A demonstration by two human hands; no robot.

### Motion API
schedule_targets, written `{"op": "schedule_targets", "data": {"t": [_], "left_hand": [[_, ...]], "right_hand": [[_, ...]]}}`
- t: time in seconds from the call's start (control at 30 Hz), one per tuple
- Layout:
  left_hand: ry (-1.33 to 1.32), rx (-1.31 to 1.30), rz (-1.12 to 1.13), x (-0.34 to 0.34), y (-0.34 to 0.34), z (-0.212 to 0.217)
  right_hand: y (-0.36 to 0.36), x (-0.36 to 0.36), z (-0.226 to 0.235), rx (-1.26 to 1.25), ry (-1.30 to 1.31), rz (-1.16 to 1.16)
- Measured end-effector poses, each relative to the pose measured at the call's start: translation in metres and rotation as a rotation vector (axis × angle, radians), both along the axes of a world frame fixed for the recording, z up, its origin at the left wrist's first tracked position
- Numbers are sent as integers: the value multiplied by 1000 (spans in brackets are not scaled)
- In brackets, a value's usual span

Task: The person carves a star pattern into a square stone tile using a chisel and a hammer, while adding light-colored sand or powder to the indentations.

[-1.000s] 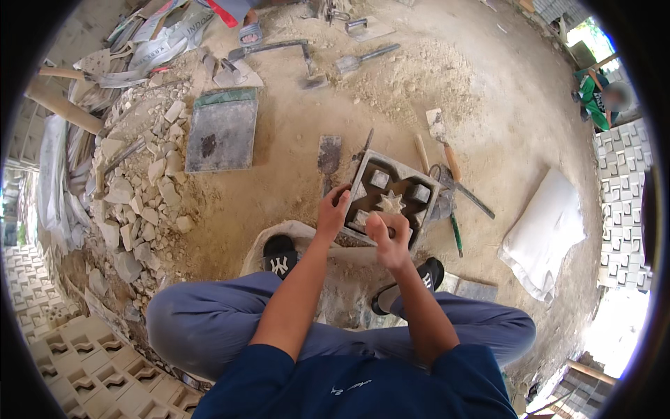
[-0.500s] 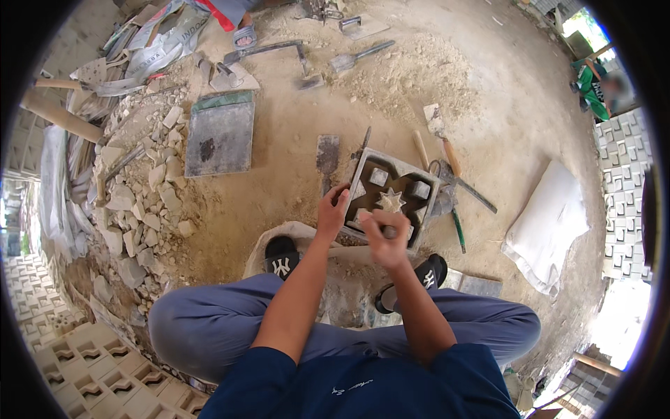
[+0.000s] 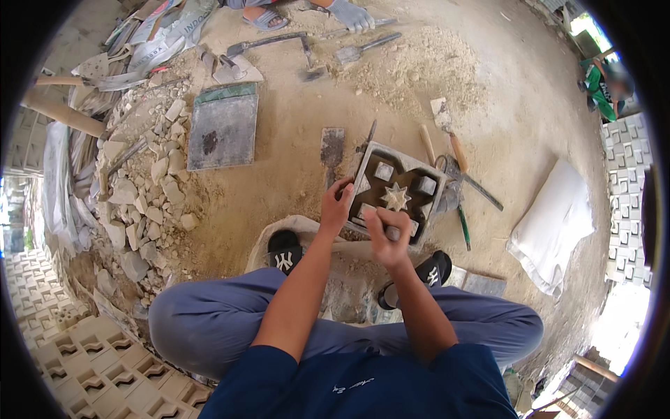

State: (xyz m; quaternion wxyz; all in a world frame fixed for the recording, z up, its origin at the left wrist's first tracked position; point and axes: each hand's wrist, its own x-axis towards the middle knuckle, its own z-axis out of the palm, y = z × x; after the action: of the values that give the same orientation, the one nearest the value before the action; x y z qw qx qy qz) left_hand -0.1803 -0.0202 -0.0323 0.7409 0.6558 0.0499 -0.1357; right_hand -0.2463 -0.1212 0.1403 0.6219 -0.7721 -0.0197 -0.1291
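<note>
Left arm: reaching forward from the lower edge, bare forearm stretching out over the left knee.
Left hand (image 3: pixel 336 207): curling its fingers (image 3: pixel 345 187) downward, palm facing away from the body.
Right arm: bending at the elbow, forearm angling up and inward.
Right hand (image 3: pixel 386 237): closing into a loose fist, knuckles facing up, sitting just beside the left hand.
Legs: squatting, knees spreading wide.

Only packaging in view: crumpled grey-white printed sacks (image 3: pixel 167 31) on the ground far up-left of the hands (image 3: pixel 363 223); no signs or screens.
</note>
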Motion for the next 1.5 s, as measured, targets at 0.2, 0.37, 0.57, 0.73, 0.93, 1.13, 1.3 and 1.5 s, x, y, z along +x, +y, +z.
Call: {"op": "schedule_targets", "data": {"t": [0.2,0.37,0.57,0.73,0.93,1.13,1.3,1.5], "left_hand": [[-9,-45,25,3,-2,-5],[-60,-27,28,5,-6,0],[-58,-31,33,7,-1,0],[31,39,-1,7,-3,2],[49,60,-25,7,-6,4],[-11,11,12,6,-4,-6],[-22,7,20,6,-2,-7],[-27,-46,42,6,-4,-2]], "right_hand": [[-13,4,-17,165,128,-66],[-14,-12,-5,6,-34,-110],[-16,-2,43,-74,-166,51],[-37,-3,82,419,-363,65],[-42,-3,69,362,-315,-23],[-32,-3,60,352,-247,-58],[-18,-1,49,224,-107,-90],[12,9,10,-14,42,8]]}}
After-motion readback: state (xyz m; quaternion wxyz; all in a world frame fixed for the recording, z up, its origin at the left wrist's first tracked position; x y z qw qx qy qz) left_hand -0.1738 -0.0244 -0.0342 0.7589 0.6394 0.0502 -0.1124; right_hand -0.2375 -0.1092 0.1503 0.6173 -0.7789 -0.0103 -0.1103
